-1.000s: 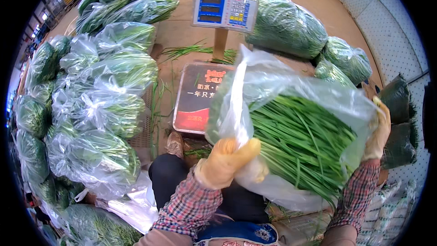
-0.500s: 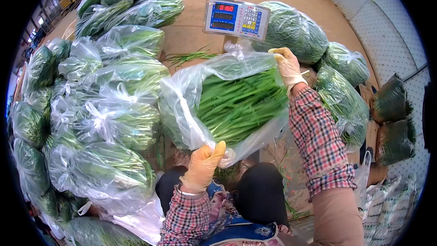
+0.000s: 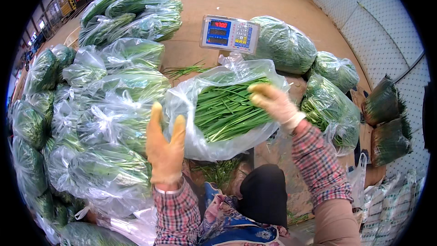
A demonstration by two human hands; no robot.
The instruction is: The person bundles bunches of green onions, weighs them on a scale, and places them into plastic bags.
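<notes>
A clear plastic bag (image 3: 193,148) lies open in front of me with its rim spread. Inside are long, flat green chives (image 3: 230,109), mostly lying crosswise. My left hand (image 3: 166,148), in a pale orange glove, is held up just left of the bag, thumb and fingers apart and nothing in them. My right hand (image 3: 275,102), gloved too, hovers over the chives at the bag's right side; its fingers are loosely bent and slightly apart, with nothing visible in them. Behind the bag stands a digital scale display (image 3: 230,34) with lit red digits and a keypad.
Tied bags of greens (image 3: 116,125) are heaped along my left, with a tall stack (image 3: 132,11) beyond. More full bags (image 3: 282,43) stand at the right, next to dark green bundles (image 3: 387,120). Loose green leaves (image 3: 186,69) lie behind the bag. White packaging (image 3: 391,209) lies lower right.
Both hands have let go of the bag's rim. My left hand has moved left and opened; my right has come down over the chives. The bag has settled lower, and the display's digits differ.
</notes>
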